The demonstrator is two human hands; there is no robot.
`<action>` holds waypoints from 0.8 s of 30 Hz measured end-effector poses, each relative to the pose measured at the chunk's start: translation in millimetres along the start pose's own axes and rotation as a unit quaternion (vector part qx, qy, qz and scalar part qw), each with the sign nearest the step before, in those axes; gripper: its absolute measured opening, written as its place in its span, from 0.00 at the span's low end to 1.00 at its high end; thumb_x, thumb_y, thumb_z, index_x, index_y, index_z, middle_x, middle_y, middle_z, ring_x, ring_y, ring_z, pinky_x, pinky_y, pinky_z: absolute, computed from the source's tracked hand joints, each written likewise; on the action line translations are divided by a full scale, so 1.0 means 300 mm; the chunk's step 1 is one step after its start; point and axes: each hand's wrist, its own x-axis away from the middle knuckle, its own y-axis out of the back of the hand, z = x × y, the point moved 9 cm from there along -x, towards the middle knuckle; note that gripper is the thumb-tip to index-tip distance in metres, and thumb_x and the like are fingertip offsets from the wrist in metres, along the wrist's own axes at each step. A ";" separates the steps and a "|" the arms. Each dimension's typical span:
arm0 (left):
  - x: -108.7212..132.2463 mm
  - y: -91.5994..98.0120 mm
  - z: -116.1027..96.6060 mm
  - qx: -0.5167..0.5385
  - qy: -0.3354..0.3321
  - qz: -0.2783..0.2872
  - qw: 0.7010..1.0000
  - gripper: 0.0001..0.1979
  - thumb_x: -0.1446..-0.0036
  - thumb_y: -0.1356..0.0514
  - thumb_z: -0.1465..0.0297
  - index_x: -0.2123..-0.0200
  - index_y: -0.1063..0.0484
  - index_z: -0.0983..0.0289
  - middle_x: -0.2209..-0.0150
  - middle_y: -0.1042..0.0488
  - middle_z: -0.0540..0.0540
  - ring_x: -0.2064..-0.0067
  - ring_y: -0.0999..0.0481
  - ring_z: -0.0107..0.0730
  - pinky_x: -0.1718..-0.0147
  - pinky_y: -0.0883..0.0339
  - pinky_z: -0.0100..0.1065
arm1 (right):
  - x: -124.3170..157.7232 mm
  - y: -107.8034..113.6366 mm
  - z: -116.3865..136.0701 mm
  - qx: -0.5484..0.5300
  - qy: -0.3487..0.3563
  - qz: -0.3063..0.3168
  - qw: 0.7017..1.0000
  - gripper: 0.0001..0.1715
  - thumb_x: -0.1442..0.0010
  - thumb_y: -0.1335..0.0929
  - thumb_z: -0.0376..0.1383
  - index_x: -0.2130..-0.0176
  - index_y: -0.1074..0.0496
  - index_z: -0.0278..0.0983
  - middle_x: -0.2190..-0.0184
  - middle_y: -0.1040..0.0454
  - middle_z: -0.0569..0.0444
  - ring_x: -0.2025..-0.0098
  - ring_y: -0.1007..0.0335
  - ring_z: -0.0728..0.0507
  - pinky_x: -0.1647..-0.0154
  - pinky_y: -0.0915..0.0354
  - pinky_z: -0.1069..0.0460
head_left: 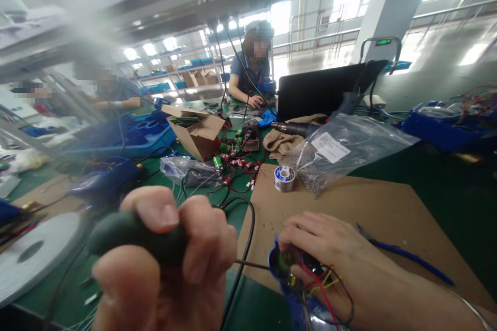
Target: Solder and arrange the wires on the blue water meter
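Fingers (204, 238) clenched (left hand) around a soldering iron (124, 232)

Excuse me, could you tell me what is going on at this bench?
A person's left hand grips a dark green soldering iron, its thin metal tip pointing at a small blue housing. Their right hand holds that housing, with red and yellow wires running from it, over a cardboard sheet. A spool of solder sits further along the sheet, and a co-worker works across the bench.
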 end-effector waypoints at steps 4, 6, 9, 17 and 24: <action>-0.025 -0.056 0.094 -0.003 0.111 0.014 0.994 0.26 0.47 0.39 0.42 0.69 0.32 0.60 0.81 0.40 0.46 0.79 0.42 0.22 0.79 0.40 0.23 | -0.009 -0.003 0.006 0.003 -0.010 0.023 1.000 0.19 0.46 0.29 0.20 0.58 0.31 0.38 0.58 0.34 0.55 0.58 0.39 0.41 0.59 0.43 0.47; -0.014 -0.091 0.158 0.014 0.196 0.048 0.979 0.29 0.51 0.38 0.39 0.71 0.31 0.61 0.81 0.42 0.47 0.78 0.42 0.24 0.78 0.42 0.25 | -0.015 -0.008 0.002 0.004 -0.024 0.042 0.999 0.18 0.46 0.29 0.20 0.59 0.30 0.37 0.58 0.33 0.55 0.58 0.40 0.40 0.59 0.43 0.47; 0.007 -0.107 0.200 0.046 0.226 0.058 0.971 0.29 0.49 0.40 0.39 0.71 0.31 0.61 0.81 0.46 0.47 0.78 0.46 0.24 0.76 0.47 0.26 | -0.016 -0.009 0.002 0.004 -0.021 0.048 0.999 0.17 0.46 0.28 0.21 0.59 0.30 0.37 0.58 0.34 0.54 0.58 0.40 0.40 0.61 0.43 0.48; 0.064 -0.033 0.164 0.115 0.126 0.080 0.982 0.22 0.38 0.47 0.46 0.65 0.31 0.60 0.79 0.47 0.47 0.76 0.45 0.26 0.71 0.39 0.29 | -0.014 -0.027 0.008 0.032 -0.002 0.058 0.998 0.17 0.47 0.28 0.23 0.58 0.32 0.35 0.58 0.34 0.51 0.58 0.40 0.38 0.59 0.42 0.46; 0.086 -0.008 0.125 0.103 0.029 0.072 0.992 0.22 0.34 0.48 0.50 0.72 0.40 0.61 0.83 0.49 0.44 0.82 0.51 0.22 0.80 0.47 0.30 | -0.036 -0.035 0.007 0.024 -0.026 0.074 0.997 0.15 0.44 0.29 0.23 0.58 0.31 0.36 0.58 0.33 0.53 0.57 0.39 0.39 0.57 0.41 0.44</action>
